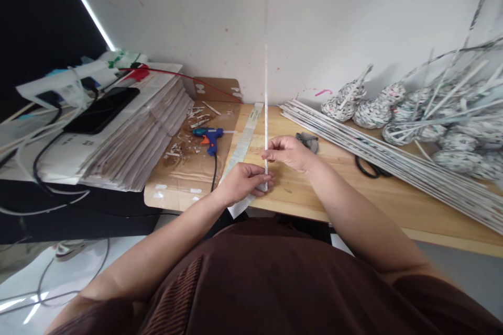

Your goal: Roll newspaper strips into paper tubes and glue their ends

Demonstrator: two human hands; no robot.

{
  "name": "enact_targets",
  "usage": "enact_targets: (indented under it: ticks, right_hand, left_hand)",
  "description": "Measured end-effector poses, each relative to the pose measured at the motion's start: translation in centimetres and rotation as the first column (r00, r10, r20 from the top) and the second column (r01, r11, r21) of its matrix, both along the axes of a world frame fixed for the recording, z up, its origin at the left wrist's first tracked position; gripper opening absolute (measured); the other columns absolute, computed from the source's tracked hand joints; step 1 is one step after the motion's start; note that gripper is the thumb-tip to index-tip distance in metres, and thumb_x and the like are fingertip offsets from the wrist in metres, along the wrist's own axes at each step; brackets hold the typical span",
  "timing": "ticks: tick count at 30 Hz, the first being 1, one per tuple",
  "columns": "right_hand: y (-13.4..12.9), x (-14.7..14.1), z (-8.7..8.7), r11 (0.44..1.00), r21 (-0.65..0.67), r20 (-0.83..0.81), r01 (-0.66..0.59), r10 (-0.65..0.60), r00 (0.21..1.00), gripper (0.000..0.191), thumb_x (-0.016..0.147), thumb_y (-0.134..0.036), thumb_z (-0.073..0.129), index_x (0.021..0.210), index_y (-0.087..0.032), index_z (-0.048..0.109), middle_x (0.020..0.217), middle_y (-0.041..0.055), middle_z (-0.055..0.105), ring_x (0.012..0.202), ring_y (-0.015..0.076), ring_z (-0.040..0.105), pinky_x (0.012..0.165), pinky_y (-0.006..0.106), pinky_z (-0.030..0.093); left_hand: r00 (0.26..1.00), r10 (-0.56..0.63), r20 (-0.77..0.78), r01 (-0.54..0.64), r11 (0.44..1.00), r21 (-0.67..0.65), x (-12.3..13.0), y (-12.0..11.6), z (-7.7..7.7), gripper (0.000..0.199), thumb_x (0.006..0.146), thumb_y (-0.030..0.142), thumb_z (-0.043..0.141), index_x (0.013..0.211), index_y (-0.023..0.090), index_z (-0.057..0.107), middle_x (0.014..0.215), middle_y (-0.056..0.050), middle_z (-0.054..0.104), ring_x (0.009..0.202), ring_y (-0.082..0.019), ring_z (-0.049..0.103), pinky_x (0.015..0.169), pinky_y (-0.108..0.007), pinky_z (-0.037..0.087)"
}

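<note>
A thin white rolled-paper stick [266, 94] stands upright before me, over the front part of the wooden table. Near its lower end my left hand [249, 182] pinches it between thumb and fingers. Slightly higher, my right hand [286, 153] has thumb and forefinger closed on the same stick. A long printed paper strip [245, 138] lies on the table, its near end passing beneath my left hand and over the front edge. Just past my right hand sits a crumpled grey cloth-like piece [308, 141].
A blue glue gun [212, 138] rests on cardboard [173, 188] with paper scraps. Left, a phone [102, 110] and cables top a tall paper stack [157, 136]. Many paper sticks [377, 154] lie right, beside woven paper pieces [346, 99] and a black-handled tool [367, 168].
</note>
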State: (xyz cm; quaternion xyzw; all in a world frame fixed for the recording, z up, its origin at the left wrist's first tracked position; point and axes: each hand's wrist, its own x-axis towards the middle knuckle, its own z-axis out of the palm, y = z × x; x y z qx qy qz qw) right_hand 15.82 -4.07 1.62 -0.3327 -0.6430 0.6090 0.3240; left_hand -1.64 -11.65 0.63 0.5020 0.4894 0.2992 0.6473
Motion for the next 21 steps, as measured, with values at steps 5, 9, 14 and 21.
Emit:
enact_targets:
  ticks: [5,9,14,21]
  right_hand:
    - [0.0,0.1,0.0,1.0,0.003,-0.002,-0.012,0.012,1.0,0.031,0.072,-0.045,0.079,0.074,-0.018,0.066,0.07,-0.0014,0.062,0.064,0.0108,0.054,0.06,0.025,0.043]
    - [-0.2,0.3,0.2,0.992,0.021,0.031,-0.122,0.122,0.992,0.03,0.075,-0.046,0.075,0.08,-0.016,0.073,0.073,0.0008,0.065,0.064,0.0108,0.053,0.06,0.025,0.042]
    - [-0.2,-0.3,0.1,0.995,0.099,0.067,0.031,-0.038,0.997,0.04,0.067,-0.055,0.078,0.062,-0.017,0.065,0.057,-0.0026,0.055,0.053,0.0098,0.044,0.053,0.026,0.034]
    - [1.1,3.5,1.5,0.602,0.744,0.435,0.289,-0.765,0.475,0.047,0.086,-0.059,0.057,0.094,-0.015,0.07,0.094,0.0154,0.069,0.09,0.0286,0.062,0.078,0.037,0.042]
  left_hand:
    - [1.0,0.002,-0.007,-0.001,1.0,0.009,0.0,0.1,0.2,0.025,0.081,0.033,0.07,0.096,0.013,0.074,0.088,-0.01,0.076,0.077,-0.016,0.072,0.066,-0.027,0.06]
    - [1.0,-0.006,0.012,0.006,1.0,0.02,0.0,0.2,0.4,0.022,0.083,0.031,0.069,0.093,0.013,0.073,0.088,-0.01,0.075,0.078,-0.016,0.071,0.068,-0.027,0.06]
    - [1.0,-0.009,0.003,0.009,1.0,0.024,0.1,0.1,0.4,0.022,0.083,0.03,0.069,0.094,0.012,0.073,0.084,-0.009,0.075,0.076,-0.015,0.071,0.067,-0.026,0.06]
    - [1.0,0.004,-0.014,-0.003,0.998,0.062,-0.6,0.3,0.7,0.022,0.084,0.033,0.068,0.088,0.012,0.074,0.096,-0.011,0.075,0.083,-0.016,0.07,0.07,-0.025,0.061]
